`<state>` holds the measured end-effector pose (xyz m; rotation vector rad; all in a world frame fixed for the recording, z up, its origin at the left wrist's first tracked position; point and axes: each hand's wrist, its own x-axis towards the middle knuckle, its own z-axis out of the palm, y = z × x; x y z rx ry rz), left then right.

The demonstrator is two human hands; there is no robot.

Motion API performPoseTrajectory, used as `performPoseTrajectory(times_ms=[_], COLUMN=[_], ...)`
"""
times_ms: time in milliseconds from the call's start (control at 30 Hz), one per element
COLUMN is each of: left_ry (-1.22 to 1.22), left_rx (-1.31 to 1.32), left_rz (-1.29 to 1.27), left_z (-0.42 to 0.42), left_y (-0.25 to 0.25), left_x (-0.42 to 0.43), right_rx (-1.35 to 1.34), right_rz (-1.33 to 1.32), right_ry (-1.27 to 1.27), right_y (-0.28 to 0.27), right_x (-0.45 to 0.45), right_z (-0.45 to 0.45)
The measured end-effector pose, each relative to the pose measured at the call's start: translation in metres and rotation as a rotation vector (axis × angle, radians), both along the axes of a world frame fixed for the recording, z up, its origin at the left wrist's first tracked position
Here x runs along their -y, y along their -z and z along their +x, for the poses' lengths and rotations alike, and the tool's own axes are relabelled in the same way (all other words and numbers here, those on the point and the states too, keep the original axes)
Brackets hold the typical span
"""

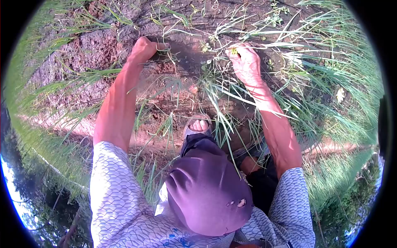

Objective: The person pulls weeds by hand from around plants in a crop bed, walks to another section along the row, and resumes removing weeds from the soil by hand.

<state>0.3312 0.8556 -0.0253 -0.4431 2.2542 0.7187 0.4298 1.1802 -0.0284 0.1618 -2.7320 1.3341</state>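
My left hand (144,48) is closed low over the dark soil (186,51) at the upper left of centre, by a few thin green blades. Its fingertips are partly hidden, and what they pinch is too small to make out. To the right, my right hand (245,60) is also closed, with a small tuft of yellow-green weed (234,51) between thumb and fingers. Long green leaves (219,103) of a grassy plant stand just left of and below my right hand. Small broad-leaved weeds (205,46) grow between the two hands.
My sandalled foot (198,125) rests on the soil below the hands. Dense long green leaves (331,74) spread on the right, with sparser tufts (62,89) on the left. A pale dry leaf (340,95) lies at right. Trees (45,198) show at the lower edges.
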Motion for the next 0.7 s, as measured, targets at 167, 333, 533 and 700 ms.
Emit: performPoseTrajectory(times_ms=[167,333,533,700], left_ry=[-0.002,-0.043,-0.041,-0.003], left_rx=[0.03,0.037,0.049,0.023], left_rz=[-0.001,-0.017,0.034,-0.016], left_z=[0.0,0.0,0.0,-0.001], left_y=[-0.007,-0.005,-0.002,0.004], left_x=[-0.001,-0.002,0.002,0.004], right_rx=[-0.092,0.065,0.042,0.261], right_rz=[0.25,0.292,0.298,-0.148], right_ry=[-0.178,-0.068,-0.18,-0.106], right_y=[0.011,0.024,0.024,0.002], right_x=[0.03,0.046,0.041,0.029], right_z=[-0.029,-0.036,-0.048,-0.038])
